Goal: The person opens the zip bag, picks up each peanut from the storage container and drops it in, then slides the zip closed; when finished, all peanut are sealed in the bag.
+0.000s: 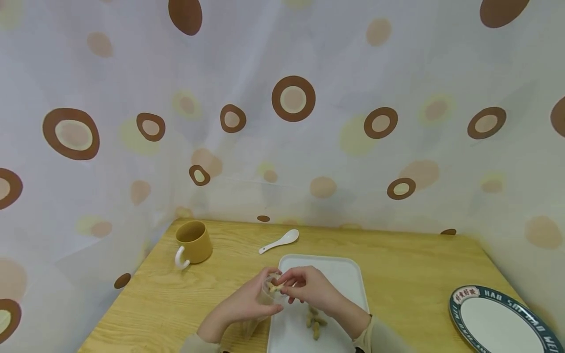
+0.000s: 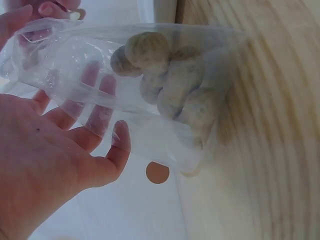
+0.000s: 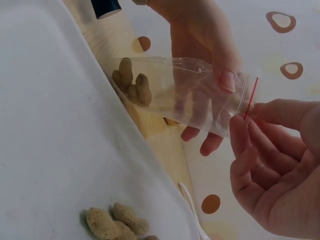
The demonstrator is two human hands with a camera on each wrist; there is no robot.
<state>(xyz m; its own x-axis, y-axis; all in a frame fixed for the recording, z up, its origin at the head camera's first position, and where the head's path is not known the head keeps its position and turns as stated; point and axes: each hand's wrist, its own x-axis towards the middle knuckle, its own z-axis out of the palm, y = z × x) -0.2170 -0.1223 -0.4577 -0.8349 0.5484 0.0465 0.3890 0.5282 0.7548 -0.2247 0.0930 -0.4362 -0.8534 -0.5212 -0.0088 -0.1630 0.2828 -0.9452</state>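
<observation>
— Fingers of the bare right hand (image 1: pixel 311 290): how are they being held?

— Curled, with a pale tan peanut (image 1: pixel 275 288) being pinched at their tips, over the left edge of the white rectangular tray (image 1: pixel 337 269).

— And those of the bare left hand (image 1: pixel 252 300)?

— A clear plastic zip bag (image 3: pixel 164 102) with a red seal line is being gripped by them near its mouth, where the pinched peanut is being held. Its bottom end, with several brownish bagged peanuts (image 3: pixel 143 91), is being held just off the tray's left side.

— What is being borne by the tray?

— Rough-shelled loose peanuts (image 1: pixel 316 331), in a small cluster. Beneath the tray, a light wood-grain table (image 1: pixel 410 264) is being covered in part.

— And around the tray?

— Beyond its far left corner, a white glossy spoon (image 1: pixel 289 237) is being seen; farther left, a mustard-yellow mug (image 1: pixel 200 250) with a white handle. Well right of it, a white plate (image 1: pixel 499 323) with a dark lettered rim is being cut off by the view's edge.
</observation>
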